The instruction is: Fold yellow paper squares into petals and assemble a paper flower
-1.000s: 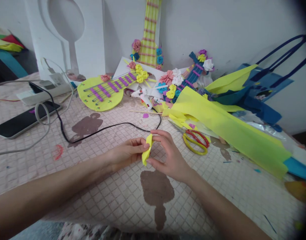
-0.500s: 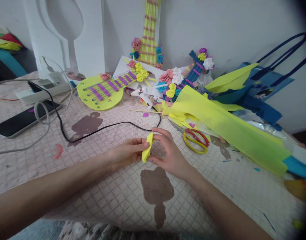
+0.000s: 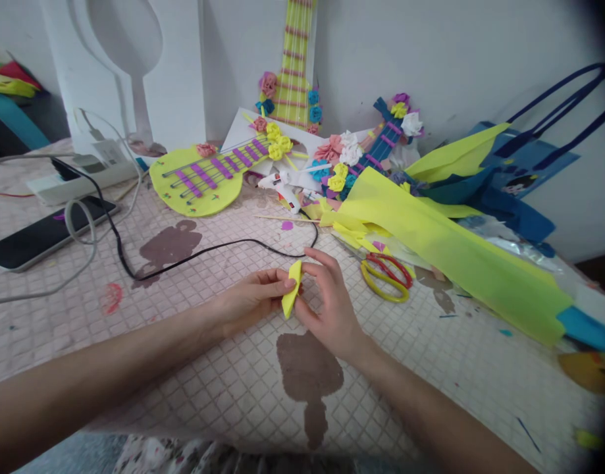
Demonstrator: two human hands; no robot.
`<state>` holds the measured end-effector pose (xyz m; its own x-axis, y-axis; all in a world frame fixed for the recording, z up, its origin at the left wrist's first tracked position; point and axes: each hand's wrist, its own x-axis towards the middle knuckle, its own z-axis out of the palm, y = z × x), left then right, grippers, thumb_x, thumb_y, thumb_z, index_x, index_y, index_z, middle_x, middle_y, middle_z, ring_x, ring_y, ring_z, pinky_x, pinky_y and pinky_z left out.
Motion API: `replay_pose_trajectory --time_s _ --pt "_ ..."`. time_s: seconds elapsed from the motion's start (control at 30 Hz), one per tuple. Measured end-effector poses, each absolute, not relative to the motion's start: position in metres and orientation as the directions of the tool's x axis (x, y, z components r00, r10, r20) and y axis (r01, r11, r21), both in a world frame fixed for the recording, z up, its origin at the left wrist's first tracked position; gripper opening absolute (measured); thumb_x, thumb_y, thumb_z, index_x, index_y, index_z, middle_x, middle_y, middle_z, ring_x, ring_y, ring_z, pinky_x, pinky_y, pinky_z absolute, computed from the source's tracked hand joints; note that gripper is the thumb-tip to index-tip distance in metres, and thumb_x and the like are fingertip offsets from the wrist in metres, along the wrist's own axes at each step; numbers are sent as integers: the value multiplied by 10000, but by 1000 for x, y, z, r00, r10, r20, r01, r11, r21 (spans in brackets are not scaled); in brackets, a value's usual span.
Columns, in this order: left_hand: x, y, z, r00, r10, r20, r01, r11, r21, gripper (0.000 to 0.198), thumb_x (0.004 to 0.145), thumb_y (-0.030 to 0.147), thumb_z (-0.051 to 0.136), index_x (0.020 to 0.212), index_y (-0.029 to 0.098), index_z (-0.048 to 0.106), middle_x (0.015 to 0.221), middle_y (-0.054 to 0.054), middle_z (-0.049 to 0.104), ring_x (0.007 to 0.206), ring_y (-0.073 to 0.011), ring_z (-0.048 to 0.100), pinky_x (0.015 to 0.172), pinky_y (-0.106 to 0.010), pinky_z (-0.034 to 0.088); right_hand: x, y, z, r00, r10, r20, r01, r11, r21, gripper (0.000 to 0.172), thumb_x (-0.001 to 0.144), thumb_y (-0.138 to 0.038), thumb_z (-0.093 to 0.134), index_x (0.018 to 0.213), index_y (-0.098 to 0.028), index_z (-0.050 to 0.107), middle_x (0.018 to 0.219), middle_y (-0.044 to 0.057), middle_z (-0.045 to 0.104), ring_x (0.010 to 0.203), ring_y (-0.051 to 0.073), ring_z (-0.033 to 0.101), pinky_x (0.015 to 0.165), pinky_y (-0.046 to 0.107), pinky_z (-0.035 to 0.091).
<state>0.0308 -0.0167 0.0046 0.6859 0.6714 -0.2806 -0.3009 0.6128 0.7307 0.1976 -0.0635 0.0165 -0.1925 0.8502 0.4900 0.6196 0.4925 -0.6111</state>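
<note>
A small folded piece of yellow paper [image 3: 292, 289] is held upright above the table, near the middle of the view. My left hand [image 3: 263, 296] pinches it between thumb and fingers from the left. On the other side, my right hand [image 3: 329, 303] has its thumb and index finger at the paper's right edge, with its other fingers partly spread. To the right lie scissors with red and yellow handles [image 3: 385, 278]. Behind the hands is a white glue gun [image 3: 281, 189] with a black cord.
A yellow paper guitar [image 3: 196, 181], a blue guitar with paper flowers [image 3: 378, 148] and a large yellow sheet [image 3: 445, 253] lie toward the back. A black phone [image 3: 45, 234] and white power strip [image 3: 79, 178] are at left. A blue bag [image 3: 529, 168] stands at right.
My right thumb has moved up along the paper, and the right fingers have shifted slightly. The yellow paper looks narrower, turned a little in my left hand's pinch.
</note>
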Motion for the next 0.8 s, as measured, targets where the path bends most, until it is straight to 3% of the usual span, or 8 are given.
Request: replay_pose_trajectory --time_s 0.13,0.33,0.5,0.63,0.8 --pt "32 -17 9 668 687 -285 -304 601 739 138 787 237 704 834 118 654 871 -57 663 790 -128 611 771 -250 465 201 -62 20 -185 829 527 621 514 -592 289 781 -112 549 1034 -245 506 1262 98 476 1221 245 441 1030 483 380" --pt "32 -19 9 684 676 -272 -271 583 766 136 792 238 697 795 115 639 835 -42 643 759 -115 587 735 -237 449 199 -61 20 -201 798 569 618 553 -558 336 768 -90 559 1059 -251 510 1171 87 542 1157 247 479 984 480 418" --pt "33 -18 10 664 707 -244 -285 541 792 144 771 230 713 836 127 636 839 -23 630 786 -119 584 786 -263 448 204 -58 19 -150 792 592 646 532 -547 227 759 -65 548 899 -242 538 1081 68 582 1068 244 519 916 460 446" --pt "32 -16 14 578 783 -230 -198 408 891 204 756 249 724 887 130 624 893 -31 634 835 -132 581 808 -279 434 210 -54 17 -153 828 540 669 489 -559 186 771 -65 542 850 -234 549 843 40 618 855 219 551 748 383 467" --pt "28 -11 17 491 864 -107 -82 168 982 239 749 260 717 926 139 610 902 -33 625 853 -146 569 797 -281 435 211 -54 15 -241 839 489 705 497 -506 183 803 -72 527 692 -216 511 696 13 590 776 200 526 677 347 408"
